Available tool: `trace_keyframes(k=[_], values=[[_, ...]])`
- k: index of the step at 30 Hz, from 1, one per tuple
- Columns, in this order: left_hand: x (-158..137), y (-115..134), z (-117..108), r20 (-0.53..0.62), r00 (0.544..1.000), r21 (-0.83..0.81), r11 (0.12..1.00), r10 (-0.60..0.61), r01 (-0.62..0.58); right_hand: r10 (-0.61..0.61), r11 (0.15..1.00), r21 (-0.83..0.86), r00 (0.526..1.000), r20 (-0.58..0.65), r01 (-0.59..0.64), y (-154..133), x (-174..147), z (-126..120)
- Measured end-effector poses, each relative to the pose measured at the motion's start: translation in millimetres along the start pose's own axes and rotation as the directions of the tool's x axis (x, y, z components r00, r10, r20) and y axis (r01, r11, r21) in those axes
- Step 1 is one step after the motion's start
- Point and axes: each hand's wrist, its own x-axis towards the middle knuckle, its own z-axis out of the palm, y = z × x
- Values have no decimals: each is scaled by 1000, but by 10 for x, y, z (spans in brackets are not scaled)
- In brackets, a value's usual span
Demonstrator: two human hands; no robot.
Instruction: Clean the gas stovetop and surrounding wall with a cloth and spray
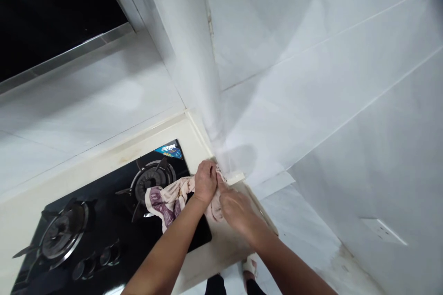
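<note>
A pink and purple patterned cloth lies bunched over the right edge of the black gas stove and onto the cream countertop. My left hand is closed on the cloth near the counter's right side, by the raised edge at the wall. Close beside it, my right hand grips another part of the same cloth, its index finger pointing toward the left hand. Both hands' fingertips are partly hidden in the folds. The cloth's left end spreads loosely near the right burner.
The black gas stove has a second burner on the left and two knobs at its front. A dark range hood hangs above. A white column and tiled wall rise ahead, with a socket at right.
</note>
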Motion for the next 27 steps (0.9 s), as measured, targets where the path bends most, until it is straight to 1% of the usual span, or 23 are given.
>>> trace_keyframes(k=[2,4,7,10,12,14,17,19,22,25,27], values=[[138,-26,-29,18,999,27,999,-31,30,34,999,12,999,6,-35,-29,78,-20],[156,-22,-41,22,999,45,998,-35,34,38,999,13,999,7,-38,14,39,16],[-51,41,-21,30,1000,58,998,3,-4,-6,1000,29,1000,-8,6,154,-179,126],[-296,112,7,50,996,41,996,71,-73,45,998,39,998,41,-47,219,-341,177],[-341,133,9,60,994,41,995,91,-93,86,996,31,992,91,-89,171,-336,158],[-288,128,3,63,996,44,997,62,-65,88,996,19,991,97,-90,88,-280,134],[-155,99,3,33,999,31,999,-35,34,84,996,-3,996,28,-84,17,-225,142],[-93,77,15,9,997,30,997,-74,74,72,997,-10,997,-4,-72,21,-216,158],[-8,34,31,0,997,41,996,-83,83,49,999,13,999,1,-49,22,-125,123],[140,-24,25,-13,994,48,993,-104,105,69,997,40,997,-19,-68,-20,72,25],[218,-45,11,-18,994,51,992,-112,112,82,996,32,997,-14,-82,-26,146,-15]])
